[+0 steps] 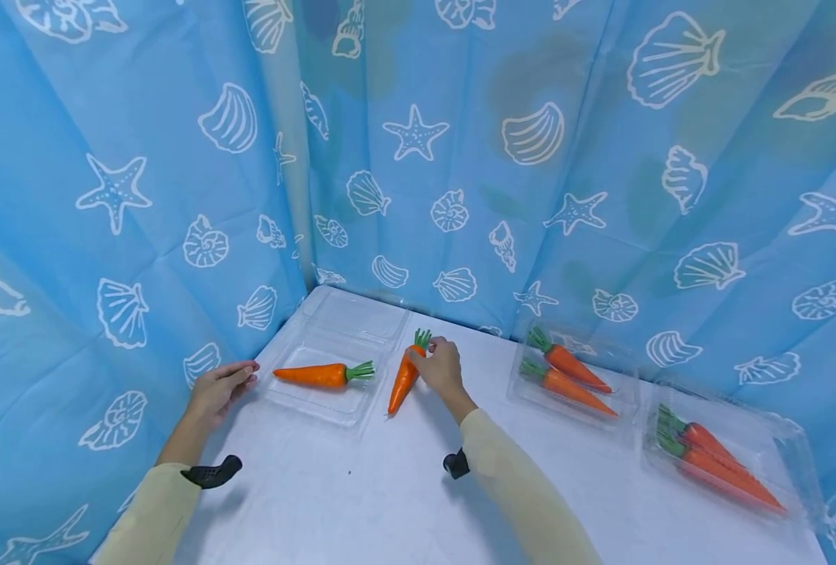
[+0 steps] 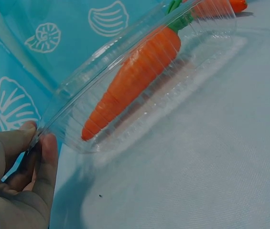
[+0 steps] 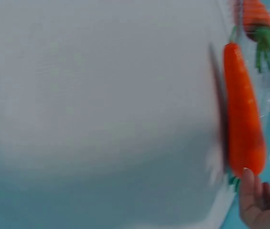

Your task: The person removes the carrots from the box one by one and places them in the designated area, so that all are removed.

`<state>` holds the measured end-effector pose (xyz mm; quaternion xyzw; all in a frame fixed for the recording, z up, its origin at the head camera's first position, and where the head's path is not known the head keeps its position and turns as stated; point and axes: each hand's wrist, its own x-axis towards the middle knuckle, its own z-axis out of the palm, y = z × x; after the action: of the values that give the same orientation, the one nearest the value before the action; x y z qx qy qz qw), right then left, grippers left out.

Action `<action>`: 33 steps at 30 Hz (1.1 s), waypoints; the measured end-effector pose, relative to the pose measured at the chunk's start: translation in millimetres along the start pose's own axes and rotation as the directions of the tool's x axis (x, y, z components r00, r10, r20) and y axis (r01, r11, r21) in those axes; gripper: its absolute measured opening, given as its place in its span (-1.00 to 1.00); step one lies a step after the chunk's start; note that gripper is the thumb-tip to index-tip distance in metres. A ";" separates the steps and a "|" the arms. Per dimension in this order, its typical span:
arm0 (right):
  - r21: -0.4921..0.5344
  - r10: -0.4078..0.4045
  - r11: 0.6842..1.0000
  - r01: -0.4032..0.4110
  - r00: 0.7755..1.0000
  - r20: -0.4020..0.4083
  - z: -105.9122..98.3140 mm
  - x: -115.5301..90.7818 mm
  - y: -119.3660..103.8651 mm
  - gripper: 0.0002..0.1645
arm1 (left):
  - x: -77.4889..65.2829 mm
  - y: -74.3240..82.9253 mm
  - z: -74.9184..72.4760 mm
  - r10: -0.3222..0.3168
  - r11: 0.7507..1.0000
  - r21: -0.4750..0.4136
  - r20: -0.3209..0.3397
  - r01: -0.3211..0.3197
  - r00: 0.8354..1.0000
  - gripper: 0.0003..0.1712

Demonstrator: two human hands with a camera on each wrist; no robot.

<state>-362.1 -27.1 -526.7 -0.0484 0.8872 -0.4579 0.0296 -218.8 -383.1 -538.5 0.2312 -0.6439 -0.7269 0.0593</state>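
1. Tabletop point(image 1: 361, 502), white, carries three clear containers in a row.
2. The right container point(image 1: 750, 428) holds two carrots, greens to the far left, tips to the near right; whether its lid is closed, I cannot tell.
3. The middle container point(image 1: 538, 396) holds two more carrots, lying the same way.
4. The left container point(image 1: 312, 402) has its lid point(image 1: 354, 314) folded back to the far side, with one carrot point(image 1: 319, 376) lying across it, tip left and greens right. Its plastic looks thin, light and springy, likely to dent or crack if squeezed; the rim seems the safest hold.
5. The loose carrot point(image 1: 403, 384) is just right of that container, greens far, tip near; whether it touches the table is unclear. Its gloss suggests moulded plastic: probably light and stiff, a little slippery. The thick crown below the greens looks the best grip; the greens may bend.
6. The left hand point(image 1: 218, 392) pinches the left container's rim, thumb and fingers nearly together.
7. The right hand point(image 1: 446, 369) pinches the loose carrot's crown, its fingers spread only about that width.
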 end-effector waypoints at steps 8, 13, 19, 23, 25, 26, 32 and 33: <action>-0.073 -0.382 0.914 0.399 0.906 0.181 7.4 -13.3 -36.6 -0.50 | 0.9 -1.0 -1.7 -0.002 1.000 -0.022 0.005 0.002 1.000 -0.51; -0.175 -0.490 0.801 0.572 0.795 0.358 18.8 -24.4 -53.1 -0.44 | 2.2 -2.7 -3.1 -0.013 1.000 -0.024 -0.001 0.012 1.000 -0.53; -0.317 -0.465 0.652 0.689 0.694 0.550 33.0 -30.2 -61.4 -0.40 | 3.5 -5.0 -4.5 -0.010 1.000 -0.012 -0.004 0.010 1.000 -0.54; -0.390 -0.405 0.593 0.704 0.680 0.611 45.0 -33.0 -63.3 -0.39 | 5.2 -5.4 -5.6 -0.009 1.000 -0.008 -0.007 0.009 1.000 -0.52; -0.431 -0.396 0.559 0.708 0.685 0.612 50.7 -33.8 -64.3 -0.39 | 5.4 -5.0 -5.3 0.000 1.000 -0.004 -0.006 0.000 1.000 -0.51; -0.452 -0.395 0.542 0.709 0.689 0.608 53.2 -34.1 -64.8 -0.41 | 5.3 -4.8 -5.1 0.004 1.000 -0.004 -0.005 -0.004 1.000 -0.50; -0.538 -0.367 0.492 0.685 0.723 0.585 62.0 -34.8 -67.8 -0.51 | 3.4 -4.4 -3.3 0.017 1.000 -0.003 0.007 -0.017 1.000 -0.51; -0.540 -0.362 0.496 0.680 0.728 0.582 62.9 -34.4 -67.8 -0.51 | 3.0 -4.4 -3.0 0.017 1.000 -0.008 0.007 -0.017 1.000 -0.51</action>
<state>-317.8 -113.2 -507.6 -0.4190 0.9064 -0.0341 0.0420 -219.3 -386.2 -543.8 0.2229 -0.6433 -0.7296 0.0644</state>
